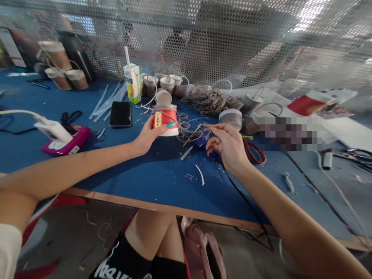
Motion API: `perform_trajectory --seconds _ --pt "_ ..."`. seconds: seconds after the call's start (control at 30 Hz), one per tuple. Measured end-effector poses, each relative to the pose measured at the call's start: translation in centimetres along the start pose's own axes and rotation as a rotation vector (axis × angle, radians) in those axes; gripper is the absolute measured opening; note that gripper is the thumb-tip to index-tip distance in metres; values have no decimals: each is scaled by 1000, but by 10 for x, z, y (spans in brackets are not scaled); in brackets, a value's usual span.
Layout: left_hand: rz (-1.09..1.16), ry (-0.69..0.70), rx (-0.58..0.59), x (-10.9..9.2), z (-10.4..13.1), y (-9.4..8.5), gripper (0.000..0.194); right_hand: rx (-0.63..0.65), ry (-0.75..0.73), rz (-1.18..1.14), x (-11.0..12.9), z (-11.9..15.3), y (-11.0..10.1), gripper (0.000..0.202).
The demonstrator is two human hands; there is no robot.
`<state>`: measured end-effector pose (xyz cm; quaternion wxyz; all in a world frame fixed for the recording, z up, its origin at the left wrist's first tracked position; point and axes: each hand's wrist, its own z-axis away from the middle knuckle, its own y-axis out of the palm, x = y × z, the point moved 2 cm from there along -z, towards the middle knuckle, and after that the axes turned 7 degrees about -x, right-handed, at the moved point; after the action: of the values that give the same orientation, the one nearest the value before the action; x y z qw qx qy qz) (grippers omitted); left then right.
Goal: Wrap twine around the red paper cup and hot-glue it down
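Note:
My left hand (147, 136) is closed round a small red paper cup (170, 119), its white base facing down and grey-brown cord wound near the top. The thumb, with a turquoise nail, lies across the cup's front. Loose loops of cord (183, 126) trail from the cup toward my right hand (228, 145). That hand's thumb and forefinger are pinched at the cord's strand, while the other fingers curl in. Partly hidden behind the right hand is a blue tool (202, 142) with a black cable. A thin tan stick (192, 135) lies between the hands.
A black phone (120, 114), a drink carton (133, 83) and a magenta power strip (77, 139) are on the left. Behind stand several cord-wrapped cups (167, 83) and a cord heap (207, 100). A red ring (255, 152) and scissors (353, 155) lie right. Perforated metal (174, 35) closes the back.

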<state>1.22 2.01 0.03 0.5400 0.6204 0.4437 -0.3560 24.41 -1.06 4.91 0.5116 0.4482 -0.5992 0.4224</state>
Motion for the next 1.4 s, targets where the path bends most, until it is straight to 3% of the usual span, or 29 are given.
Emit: perform_trajectory --seconds 0.07,0.13,0.23,0.33,0.47,0.77,1.13,1.2,1.4 --pt "-44 -44 14 1 1 0 70 -78 -68 11 -1 1 -2 28" --pt "-100 -66 17 2 1 -1 71 -49 -176 -52 3 5 -3 26" --pt "-156 -64 20 4 0 -2 71 247 -275 -182 9 17 2 20" --pt "-166 -80 42 4 1 -2 71 597 -218 -212 8 30 10 20" --pt "-176 -72 109 1 3 -1 71 788 -149 -204 0 37 18 25" --pt "-171 -50 190 0 5 0 68 744 -110 -221 2 32 17 31" --pt "-165 -64 134 1 3 0 75 370 -151 -359 -5 15 8 37" --pt "-195 -56 141 0 4 1 75 388 -168 -334 -3 19 9 38" --pt "-274 -12 215 -1 8 4 68 675 -133 -219 -1 33 19 41"
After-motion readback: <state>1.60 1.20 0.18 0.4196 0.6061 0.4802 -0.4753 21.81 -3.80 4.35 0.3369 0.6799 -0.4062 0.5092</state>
